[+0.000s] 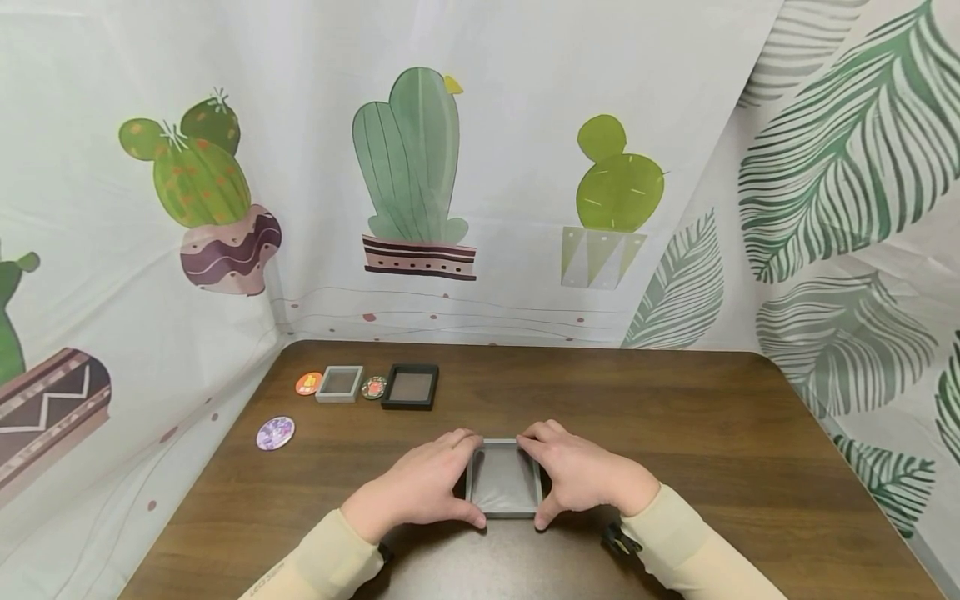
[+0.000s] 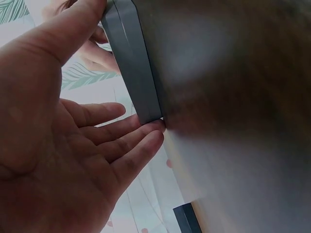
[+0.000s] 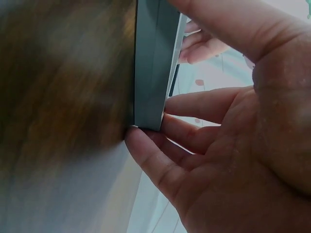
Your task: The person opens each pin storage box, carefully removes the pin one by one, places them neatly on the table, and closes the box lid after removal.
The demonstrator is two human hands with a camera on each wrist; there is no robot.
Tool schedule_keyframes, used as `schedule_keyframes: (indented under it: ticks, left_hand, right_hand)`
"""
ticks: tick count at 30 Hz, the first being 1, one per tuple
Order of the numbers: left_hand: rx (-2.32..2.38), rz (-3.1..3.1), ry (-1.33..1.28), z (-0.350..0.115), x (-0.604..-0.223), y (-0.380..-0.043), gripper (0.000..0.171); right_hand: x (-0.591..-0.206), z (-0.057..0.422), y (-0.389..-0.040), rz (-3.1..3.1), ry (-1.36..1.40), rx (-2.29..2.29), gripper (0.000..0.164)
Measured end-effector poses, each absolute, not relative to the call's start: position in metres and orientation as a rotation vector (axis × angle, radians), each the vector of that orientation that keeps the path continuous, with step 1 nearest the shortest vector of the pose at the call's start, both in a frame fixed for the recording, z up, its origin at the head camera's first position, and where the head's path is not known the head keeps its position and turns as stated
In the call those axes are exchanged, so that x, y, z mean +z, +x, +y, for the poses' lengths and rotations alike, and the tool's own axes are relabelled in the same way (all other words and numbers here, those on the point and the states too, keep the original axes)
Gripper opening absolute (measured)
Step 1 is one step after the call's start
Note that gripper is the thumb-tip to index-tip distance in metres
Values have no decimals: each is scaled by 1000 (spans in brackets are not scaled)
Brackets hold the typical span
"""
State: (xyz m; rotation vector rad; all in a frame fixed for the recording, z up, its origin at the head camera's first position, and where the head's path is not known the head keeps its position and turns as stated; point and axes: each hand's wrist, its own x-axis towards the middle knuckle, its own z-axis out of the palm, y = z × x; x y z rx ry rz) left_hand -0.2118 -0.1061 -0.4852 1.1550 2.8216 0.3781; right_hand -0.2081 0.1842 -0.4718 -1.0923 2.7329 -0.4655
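Observation:
A square grey display frame (image 1: pixel 506 482) with a clear film middle lies flat on the table near its front edge. At its left side, my left hand (image 1: pixel 427 485) grips the frame, thumb at the near corner and fingers at the far corner. My right hand (image 1: pixel 588 475) holds the opposite side the same way. In the left wrist view the frame's grey side wall (image 2: pixel 131 63) runs between thumb and fingertips (image 2: pixel 154 138). The right wrist view shows the other side wall (image 3: pixel 154 68), with fingertips (image 3: pixel 138 141) at its far end.
At the table's back left stand a small light-grey frame (image 1: pixel 341 383) and a black frame (image 1: pixel 411 387). Round badges lie by them: an orange one (image 1: pixel 307 383), a dark one with red (image 1: pixel 373 387) and a purple one (image 1: pixel 275 432). A printed curtain (image 1: pixel 517 167) hangs behind the wooden table (image 1: pixel 660 400).

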Motion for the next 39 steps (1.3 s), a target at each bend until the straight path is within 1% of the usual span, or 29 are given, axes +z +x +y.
schedule_keyframes:
  ticks: [13, 26, 36, 39]
  left_hand:
    - [355, 2836, 1127, -104, -486, -211, 111]
    - [238, 2870, 1210, -97, -485, -211, 106]
    - [149, 2867, 1256, -89, -482, -213, 111]
    - [134, 2862, 1268, -85, -481, -213, 110]
  right_hand:
    - [-475, 183, -208, 2756, -1099, -453, 115]
    - [-476, 182, -208, 2772, -1116, -429, 113]
    - [-478, 182, -209, 2787, -1133, -417, 113]
    - [-478, 182, -209, 2791, -1136, -413, 113]
